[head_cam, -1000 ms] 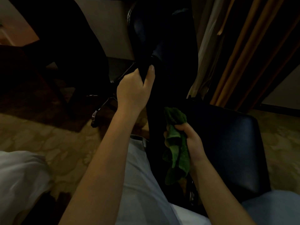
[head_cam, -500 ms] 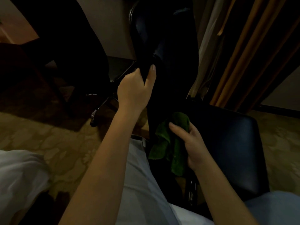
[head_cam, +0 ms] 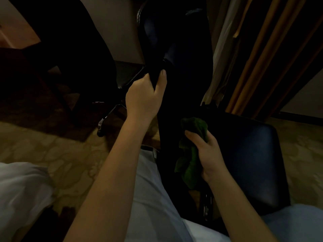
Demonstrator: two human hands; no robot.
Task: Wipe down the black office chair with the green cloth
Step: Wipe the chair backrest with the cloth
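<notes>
Green cloth [head_cam: 189, 159] sits bunched in your right hand [head_cam: 209, 154], fingers curled round it, its loose end hanging below your palm. You hold it low against the backrest of the black office chair [head_cam: 185, 67], close to where the back meets the seat [head_cam: 253, 154]. Your left hand [head_cam: 143, 98] grips the backrest edge higher up, thumb on one side and fingers wrapped behind, steadying it.

You look to be mid-wipe on the lower back. Nothing in the dim light shows which surfaces are already clean, so judge it as partly done at best: the upper back, the seat pad and whatever lies beneath likely remain.

The chair stands close in front of you on the patterned carpet [head_cam: 52, 151], its back seen nearly edge-on and its seat to your right. The upholstery is smooth and dark, with a faint bluish sheen on the pad. No dust or streaks can be made out.
</notes>
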